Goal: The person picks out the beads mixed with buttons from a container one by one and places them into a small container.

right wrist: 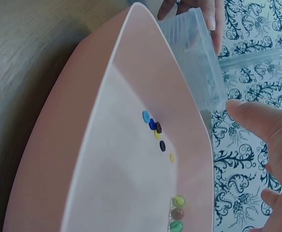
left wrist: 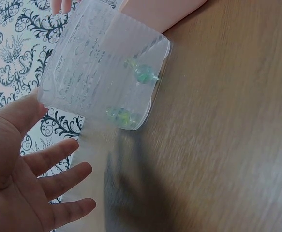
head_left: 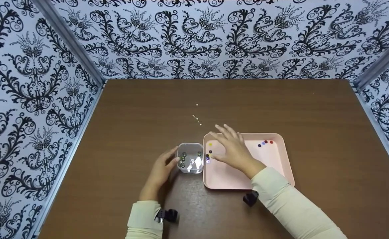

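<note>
A clear plastic container with several green glass marbles in it stands against the left side of a pink tray. My left hand lies at the container's left side, its thumb at the rim; in the left wrist view the other fingers are spread. Above the tray's left part hovers my right hand, fingers extended, nothing visible in its grasp. Under it, small coloured discs lie along the tray wall. The right wrist view also shows marbles in the tray, hidden from the head view.
More small coloured discs lie near the tray's far right corner. Brown wooden tabletop surrounds the tray and container. Bright light spots show on the table beyond them. Patterned panels close off the back and sides.
</note>
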Demonstrator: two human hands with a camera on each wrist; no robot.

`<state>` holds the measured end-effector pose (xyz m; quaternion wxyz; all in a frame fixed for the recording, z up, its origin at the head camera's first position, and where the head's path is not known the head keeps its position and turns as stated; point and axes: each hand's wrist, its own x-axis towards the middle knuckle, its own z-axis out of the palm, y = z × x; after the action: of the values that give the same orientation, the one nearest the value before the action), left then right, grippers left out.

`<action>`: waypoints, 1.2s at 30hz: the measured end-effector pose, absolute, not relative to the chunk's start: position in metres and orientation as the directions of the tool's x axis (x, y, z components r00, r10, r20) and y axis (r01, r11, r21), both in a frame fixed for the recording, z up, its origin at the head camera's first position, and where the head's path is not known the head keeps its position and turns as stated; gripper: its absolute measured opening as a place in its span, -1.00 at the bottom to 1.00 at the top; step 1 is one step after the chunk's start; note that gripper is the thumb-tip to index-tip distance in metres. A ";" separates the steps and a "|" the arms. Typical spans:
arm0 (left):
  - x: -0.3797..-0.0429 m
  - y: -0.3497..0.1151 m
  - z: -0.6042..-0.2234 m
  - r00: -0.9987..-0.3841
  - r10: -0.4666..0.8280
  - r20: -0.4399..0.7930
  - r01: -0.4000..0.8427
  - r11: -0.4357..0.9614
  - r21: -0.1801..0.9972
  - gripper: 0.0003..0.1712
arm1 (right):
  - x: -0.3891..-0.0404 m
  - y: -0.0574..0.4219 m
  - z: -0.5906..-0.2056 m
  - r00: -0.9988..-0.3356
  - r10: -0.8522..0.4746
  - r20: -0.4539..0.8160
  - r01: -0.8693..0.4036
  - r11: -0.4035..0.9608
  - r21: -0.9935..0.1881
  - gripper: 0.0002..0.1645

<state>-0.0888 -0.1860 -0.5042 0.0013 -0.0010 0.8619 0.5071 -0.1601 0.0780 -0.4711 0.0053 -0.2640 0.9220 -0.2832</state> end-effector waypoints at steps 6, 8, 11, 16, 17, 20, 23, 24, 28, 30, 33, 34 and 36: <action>-0.088 -0.185 -0.503 -1.000 -0.009 -0.029 -0.030 0.499 0.866 -0.51 | -0.162 0.083 -0.474 -0.858 -0.491 0.149 -0.485 0.682 -0.548 -0.10; -0.088 -0.185 -0.503 -0.999 -0.012 -0.036 -0.038 0.501 0.865 -0.51 | -0.163 0.084 -0.475 -0.859 -0.489 0.151 -0.483 0.675 -0.558 -0.11; -0.088 -0.186 -0.504 -0.999 -0.011 -0.032 -0.033 0.501 0.865 -0.51 | -0.165 0.086 -0.476 -0.858 -0.487 0.162 -0.488 0.675 -0.554 -0.12; -0.089 -0.187 -0.505 -1.000 -0.004 -0.016 -0.016 0.506 0.863 -0.51 | -0.168 0.090 -0.478 -0.861 -0.484 0.155 -0.481 0.679 -0.555 -0.14; -0.089 -0.187 -0.506 -1.000 -0.004 -0.014 -0.014 0.506 0.862 -0.51 | -0.168 0.091 -0.478 -0.864 -0.482 0.147 -0.475 0.680 -0.559 -0.14; -0.089 -0.187 -0.506 -1.000 -0.001 -0.009 -0.009 0.505 0.863 -0.51 | -0.169 0.093 -0.477 -0.869 -0.477 0.128 -0.460 0.686 -0.564 -0.14; -0.089 -0.187 -0.505 -1.000 0.002 -0.006 -0.004 0.505 0.863 -0.52 | -0.170 0.094 -0.476 -0.872 -0.476 0.117 -0.452 0.689 -0.567 -0.15; -0.089 -0.187 -0.505 -1.000 0.001 -0.009 -0.007 0.504 0.863 -0.52 | -0.170 0.094 -0.476 -0.872 -0.476 0.117 -0.452 0.687 -0.569 -0.16; -0.089 -0.186 -0.505 -1.000 -0.008 -0.021 -0.022 0.499 0.866 -0.51 | -0.172 0.097 -0.477 -0.872 -0.476 0.116 -0.450 0.683 -0.576 -0.17; -0.090 -0.186 -0.505 -0.999 -0.014 -0.030 -0.033 0.495 0.868 -0.51 | -0.173 0.099 -0.479 -0.874 -0.472 0.116 -0.445 0.681 -0.582 -0.18; -0.089 -0.186 -0.505 -1.000 -0.007 -0.018 -0.019 0.496 0.868 -0.51 | -0.174 0.101 -0.481 -0.879 -0.462 0.114 -0.433 0.675 -0.598 -0.19; -0.089 -0.186 -0.506 -1.000 -0.007 -0.018 -0.019 0.494 0.869 -0.51 | -0.175 0.102 -0.482 -0.881 -0.459 0.114 -0.428 0.671 -0.605 -0.19; -0.089 -0.186 -0.506 -1.000 -0.008 -0.022 -0.023 0.491 0.871 -0.51 | -0.175 0.103 -0.483 -0.884 -0.453 0.118 -0.424 0.666 -0.614 -0.19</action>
<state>-0.0894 -0.1861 -0.5057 0.0074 -0.0090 0.8634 0.5044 -0.1754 0.1033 -0.4828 0.0224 -0.2403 0.9124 -0.3305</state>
